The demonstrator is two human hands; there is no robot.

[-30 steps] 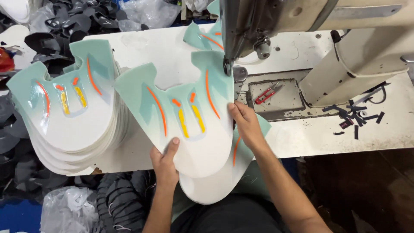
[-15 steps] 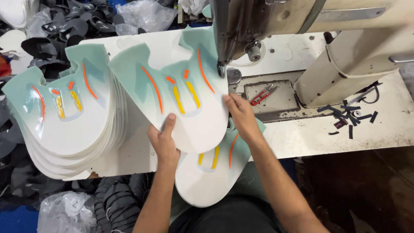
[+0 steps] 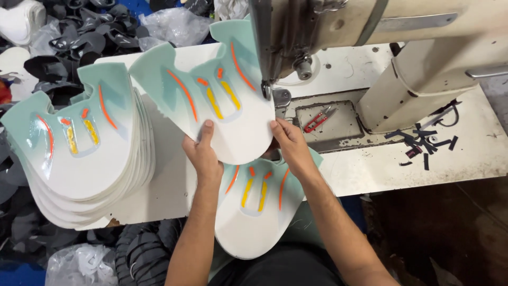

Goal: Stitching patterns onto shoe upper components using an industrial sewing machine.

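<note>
A second white piece (image 3: 254, 212) lies on your lap, under your arms. Your left hand (image 3: 203, 156) and right hand (image 3: 288, 145) pinch the white and mint piece (image 3: 217, 106) by its bottom edge. Keep it flat and slide it slowly, fingers clear of the needle (image 3: 266, 90).

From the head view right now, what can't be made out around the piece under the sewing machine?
- Needle: hidden behind the machine head.
- Fingers of both the left hand and right hand: under the held panel.
- Lower panel: top covered by the held one.
- Left stack: count unclear, edges merge.
</note>
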